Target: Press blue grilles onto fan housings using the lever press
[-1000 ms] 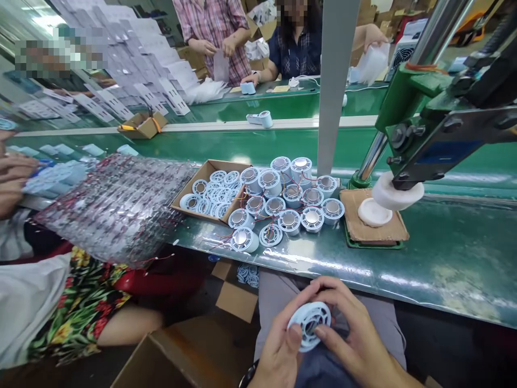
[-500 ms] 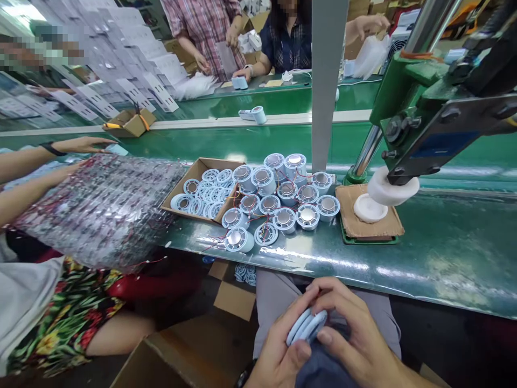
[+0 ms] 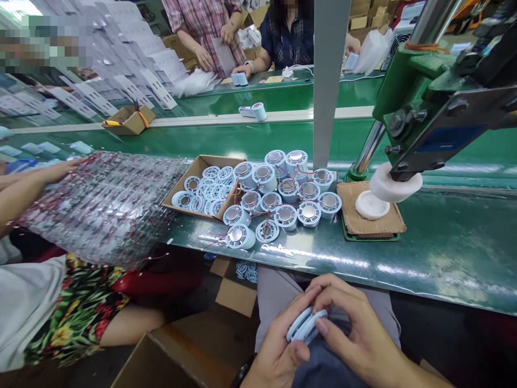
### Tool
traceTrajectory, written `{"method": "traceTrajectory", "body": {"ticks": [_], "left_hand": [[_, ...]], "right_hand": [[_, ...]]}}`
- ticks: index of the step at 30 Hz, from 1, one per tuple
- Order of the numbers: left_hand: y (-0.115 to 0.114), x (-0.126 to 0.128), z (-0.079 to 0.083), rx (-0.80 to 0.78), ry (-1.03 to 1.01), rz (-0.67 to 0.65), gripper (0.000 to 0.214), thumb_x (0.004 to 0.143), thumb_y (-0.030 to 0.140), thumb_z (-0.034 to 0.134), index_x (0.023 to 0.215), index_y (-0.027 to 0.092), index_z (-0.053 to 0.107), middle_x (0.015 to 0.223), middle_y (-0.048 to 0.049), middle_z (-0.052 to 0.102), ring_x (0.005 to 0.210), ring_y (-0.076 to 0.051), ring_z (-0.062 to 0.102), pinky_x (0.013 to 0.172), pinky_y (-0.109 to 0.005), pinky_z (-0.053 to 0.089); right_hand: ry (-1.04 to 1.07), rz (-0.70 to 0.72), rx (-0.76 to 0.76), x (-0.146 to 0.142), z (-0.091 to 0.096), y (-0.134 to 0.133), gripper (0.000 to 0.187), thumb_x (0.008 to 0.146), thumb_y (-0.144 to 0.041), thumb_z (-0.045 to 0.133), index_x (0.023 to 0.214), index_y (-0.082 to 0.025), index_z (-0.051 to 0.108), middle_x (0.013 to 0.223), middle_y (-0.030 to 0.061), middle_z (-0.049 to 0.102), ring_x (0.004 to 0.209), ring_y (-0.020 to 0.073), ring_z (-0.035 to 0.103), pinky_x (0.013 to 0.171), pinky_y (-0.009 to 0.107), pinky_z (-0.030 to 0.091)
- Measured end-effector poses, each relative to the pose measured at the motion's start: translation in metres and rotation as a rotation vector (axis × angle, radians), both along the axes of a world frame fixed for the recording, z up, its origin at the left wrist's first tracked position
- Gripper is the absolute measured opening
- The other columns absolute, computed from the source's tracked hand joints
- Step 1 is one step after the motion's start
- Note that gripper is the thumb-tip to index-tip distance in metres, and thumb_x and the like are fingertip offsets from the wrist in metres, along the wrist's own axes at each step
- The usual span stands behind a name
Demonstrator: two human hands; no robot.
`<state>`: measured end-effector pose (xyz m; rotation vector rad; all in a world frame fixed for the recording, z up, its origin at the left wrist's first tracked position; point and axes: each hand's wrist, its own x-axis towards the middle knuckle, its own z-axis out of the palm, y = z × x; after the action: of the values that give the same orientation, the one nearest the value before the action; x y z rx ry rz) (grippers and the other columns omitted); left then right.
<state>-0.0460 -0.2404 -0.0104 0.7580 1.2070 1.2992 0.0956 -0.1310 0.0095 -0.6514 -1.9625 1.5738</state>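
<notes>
Over my lap, below the table edge, my left hand (image 3: 278, 347) and my right hand (image 3: 355, 328) both pinch a pale blue round plastic part (image 3: 306, 325), seen edge-on. It looks like two thin discs pressed together. On the green table (image 3: 444, 253) in front of me stands a cluster of several round blue cylinder parts (image 3: 283, 199) with metal tops and red wires. Left of them lies an open cardboard box of blue rings (image 3: 205, 188).
A green hand press (image 3: 428, 108) with a white pad (image 3: 393, 183) hangs over a white disc (image 3: 369, 205) on cardboard at right. A grey post (image 3: 329, 81) rises behind the parts. A neighbour's arms rest on a tray wrapped in plastic (image 3: 105, 205) at left. Open cardboard boxes (image 3: 194, 350) sit on the floor.
The blue part was face-up between my fingers a second ago; now it is turned edge-on and squeezed between both hands. The neighbour's hands have shifted over the wrapped tray.
</notes>
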Motion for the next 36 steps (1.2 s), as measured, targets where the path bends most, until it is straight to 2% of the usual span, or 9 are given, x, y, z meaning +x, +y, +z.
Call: {"method": "traceTrajectory", "body": {"ticks": [4, 15, 20, 24, 29, 33, 36], "left_hand": [[-0.0024, -0.0023, -0.0034, 0.007, 0.017, -0.013, 0.069, 0.078, 0.066, 0.063, 0.135, 0.026, 0.060, 0.147, -0.0103, 0.054, 0.138, -0.037, 0.043, 0.117, -0.046, 0.031], [-0.0080, -0.0047, -0.0013, -0.008, 0.106, -0.028, 0.064, 0.082, 0.063, 0.060, 0.136, 0.030, 0.058, 0.148, -0.0071, 0.053, 0.137, -0.034, 0.046, 0.115, -0.041, 0.036], [-0.0070, -0.0041, -0.0011, 0.003, 0.088, -0.028, 0.066, 0.081, 0.065, 0.060, 0.136, 0.028, 0.058, 0.148, -0.0081, 0.054, 0.137, -0.034, 0.045, 0.116, -0.041, 0.034], [-0.0073, -0.0028, 0.0008, -0.022, 0.095, -0.007, 0.067, 0.081, 0.064, 0.060, 0.135, 0.025, 0.060, 0.145, -0.0105, 0.056, 0.133, -0.035, 0.050, 0.113, -0.042, 0.038], [-0.0070, -0.0017, 0.0017, -0.011, 0.098, 0.025, 0.067, 0.080, 0.065, 0.061, 0.132, 0.024, 0.062, 0.141, -0.0121, 0.060, 0.130, -0.036, 0.052, 0.112, -0.043, 0.040], [-0.0063, -0.0025, 0.0009, -0.013, 0.096, 0.018, 0.063, 0.081, 0.063, 0.060, 0.133, 0.026, 0.062, 0.141, -0.0109, 0.060, 0.129, -0.035, 0.054, 0.111, -0.042, 0.040], [-0.0079, -0.0037, -0.0038, -0.025, 0.087, 0.006, 0.064, 0.082, 0.062, 0.061, 0.134, 0.026, 0.061, 0.140, -0.0115, 0.061, 0.126, -0.034, 0.057, 0.109, -0.042, 0.043]], "right_hand": [[0.006, -0.003, 0.016, -0.0003, -0.0001, -0.0014, 0.013, 0.087, -0.015, 0.047, 0.082, -0.018, 0.059, 0.098, 0.0054, 0.062, 0.088, 0.0146, 0.062, 0.077, 0.024, 0.049], [-0.026, -0.019, -0.007, -0.0038, 0.0019, -0.0026, 0.010, 0.085, -0.017, 0.052, 0.077, -0.018, 0.056, 0.093, 0.0047, 0.061, 0.085, 0.0147, 0.062, 0.074, 0.023, 0.048], [-0.027, -0.022, -0.012, -0.0035, 0.0014, -0.0034, 0.016, 0.088, -0.017, 0.049, 0.074, -0.017, 0.056, 0.091, 0.0045, 0.061, 0.083, 0.0140, 0.062, 0.074, 0.023, 0.047], [-0.032, -0.019, -0.025, -0.0035, 0.0020, -0.0039, 0.011, 0.085, -0.017, 0.052, 0.075, -0.017, 0.056, 0.092, 0.0049, 0.061, 0.084, 0.0146, 0.062, 0.072, 0.023, 0.047], [-0.029, -0.020, -0.030, -0.0051, 0.0040, -0.0028, 0.014, 0.086, -0.018, 0.050, 0.074, -0.017, 0.057, 0.092, 0.0055, 0.062, 0.082, 0.0146, 0.061, 0.071, 0.023, 0.047], [-0.034, -0.033, -0.052, -0.0064, 0.0030, -0.0048, 0.014, 0.086, -0.020, 0.054, 0.072, -0.018, 0.054, 0.091, 0.0056, 0.062, 0.082, 0.0156, 0.060, 0.072, 0.025, 0.046], [-0.050, -0.049, -0.081, -0.0087, -0.0010, -0.0072, 0.020, 0.084, -0.025, 0.062, 0.069, -0.018, 0.049, 0.088, 0.0052, 0.062, 0.081, 0.0162, 0.059, 0.070, 0.025, 0.045]]}}
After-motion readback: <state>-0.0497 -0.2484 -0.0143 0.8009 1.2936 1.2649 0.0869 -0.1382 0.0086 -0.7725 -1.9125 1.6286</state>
